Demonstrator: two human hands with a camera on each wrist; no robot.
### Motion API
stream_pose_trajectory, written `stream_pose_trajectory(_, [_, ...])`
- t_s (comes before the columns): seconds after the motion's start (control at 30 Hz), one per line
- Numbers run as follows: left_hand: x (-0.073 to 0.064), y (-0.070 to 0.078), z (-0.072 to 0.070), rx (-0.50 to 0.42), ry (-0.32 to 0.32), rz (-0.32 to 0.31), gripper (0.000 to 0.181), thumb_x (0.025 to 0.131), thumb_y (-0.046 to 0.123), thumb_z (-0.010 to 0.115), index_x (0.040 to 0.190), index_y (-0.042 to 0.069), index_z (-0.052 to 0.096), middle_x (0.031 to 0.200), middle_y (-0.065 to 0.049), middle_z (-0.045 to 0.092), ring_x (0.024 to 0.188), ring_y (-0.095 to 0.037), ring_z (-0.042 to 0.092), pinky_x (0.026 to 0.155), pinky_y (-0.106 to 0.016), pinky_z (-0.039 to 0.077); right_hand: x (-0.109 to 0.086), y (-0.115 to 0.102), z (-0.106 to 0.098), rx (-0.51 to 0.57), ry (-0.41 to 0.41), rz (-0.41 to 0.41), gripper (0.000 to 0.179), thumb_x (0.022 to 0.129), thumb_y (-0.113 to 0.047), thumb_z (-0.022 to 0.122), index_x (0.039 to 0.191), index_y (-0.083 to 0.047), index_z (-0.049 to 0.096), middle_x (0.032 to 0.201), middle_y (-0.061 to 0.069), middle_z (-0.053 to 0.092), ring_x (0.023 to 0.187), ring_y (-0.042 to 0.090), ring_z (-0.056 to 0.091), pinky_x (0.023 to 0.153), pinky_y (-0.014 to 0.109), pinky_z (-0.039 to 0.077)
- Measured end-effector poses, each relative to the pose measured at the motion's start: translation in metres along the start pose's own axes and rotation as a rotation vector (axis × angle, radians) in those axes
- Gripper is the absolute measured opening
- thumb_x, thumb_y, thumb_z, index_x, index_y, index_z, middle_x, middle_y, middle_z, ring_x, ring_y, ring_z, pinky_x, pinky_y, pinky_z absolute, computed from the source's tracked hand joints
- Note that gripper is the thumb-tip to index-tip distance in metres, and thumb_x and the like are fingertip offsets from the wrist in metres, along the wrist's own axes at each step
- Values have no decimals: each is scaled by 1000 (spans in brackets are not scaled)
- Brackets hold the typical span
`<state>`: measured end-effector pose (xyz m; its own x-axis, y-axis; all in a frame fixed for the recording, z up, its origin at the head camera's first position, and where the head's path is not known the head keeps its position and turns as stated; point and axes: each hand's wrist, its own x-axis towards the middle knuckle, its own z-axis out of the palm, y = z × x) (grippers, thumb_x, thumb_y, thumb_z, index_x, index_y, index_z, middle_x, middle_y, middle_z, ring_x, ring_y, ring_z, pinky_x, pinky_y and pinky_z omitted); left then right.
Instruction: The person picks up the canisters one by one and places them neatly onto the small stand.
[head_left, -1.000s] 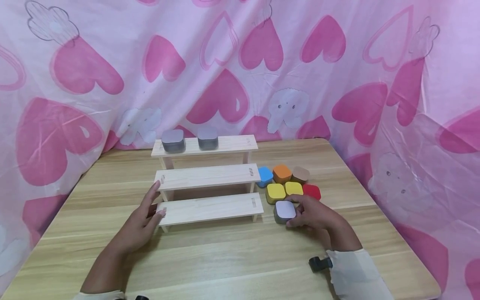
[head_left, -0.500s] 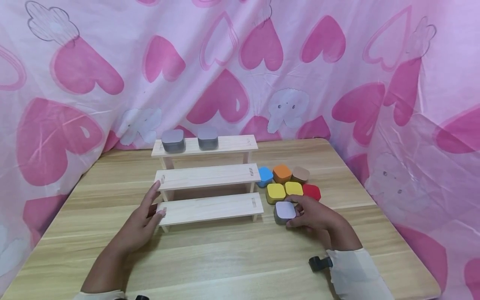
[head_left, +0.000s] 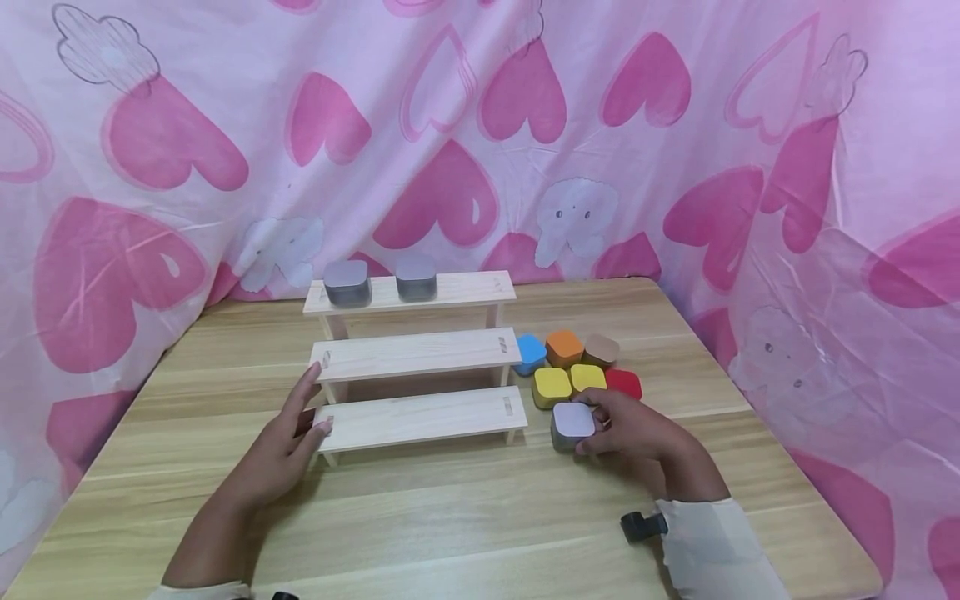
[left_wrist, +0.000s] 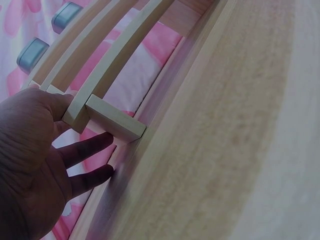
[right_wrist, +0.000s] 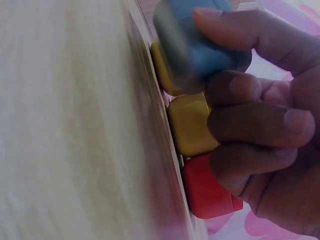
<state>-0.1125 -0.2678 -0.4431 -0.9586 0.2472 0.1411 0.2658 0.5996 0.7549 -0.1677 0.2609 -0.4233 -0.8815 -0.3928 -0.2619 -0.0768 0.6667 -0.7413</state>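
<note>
My right hand [head_left: 630, 423] pinches a grey rounded-square block [head_left: 573, 420] between thumb and fingers, right of the wooden step shelf's lowest board. In the right wrist view this block [right_wrist: 192, 42] looks bluish and tilted, and the other fingers are curled beside it. My left hand [head_left: 281, 446] is at the left end of the three-tier step shelf [head_left: 420, 417]. Its thumb rests on the lowest board and its index finger reaches the middle one. In the left wrist view two straighter fingers [left_wrist: 87, 150] extend below the board, near a leg.
Two grey blocks [head_left: 416, 279] sit on the top tier, towards the left. Right of the shelf, a blue block [head_left: 530, 354], an orange block [head_left: 564, 348], a brown block [head_left: 602, 352], two yellow blocks [head_left: 552, 387] and a red block [head_left: 624, 384] stand close together. A heart-patterned curtain [head_left: 480, 100] hangs behind.
The right hand and the grey block in it have shifted very slightly to the right. My left hand and the shelf have stayed in place.
</note>
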Motion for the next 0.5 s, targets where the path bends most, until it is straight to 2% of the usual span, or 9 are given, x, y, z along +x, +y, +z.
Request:
stream_pose_trajectory(0.17, [-1, 0, 0, 3, -1, -1, 92, 114, 15, 58, 176, 39, -6, 174, -36, 28, 140, -63, 57, 110, -70, 51, -2, -1, -3, 31, -14, -53, 54, 82, -17, 97, 131, -11, 72, 111, 8, 69, 108, 29, 61, 80, 31, 64])
stream_pose_trajectory(0.33, [-2, 0, -1, 4, 7, 6, 92, 114, 13, 58, 176, 38, -5, 173, -37, 30, 139, -62, 59, 109, -70, 52, -5, -2, -4, 66, -10, -84, 51, 84, -17, 95, 131, -12, 74, 118, 9, 69, 112, 30, 60, 84, 32, 64])
stream_pose_trajectory(0.5, [-1, 0, 0, -11, 4, 13, 91, 114, 14, 57, 176, 38, -4, 173, -37, 29, 139, -61, 59, 107, -68, 55, -11, 0, -9, 98, 42, -116, 49, 86, -14, 91, 132, -13, 74, 125, 11, 71, 116, 32, 61, 88, 33, 64])
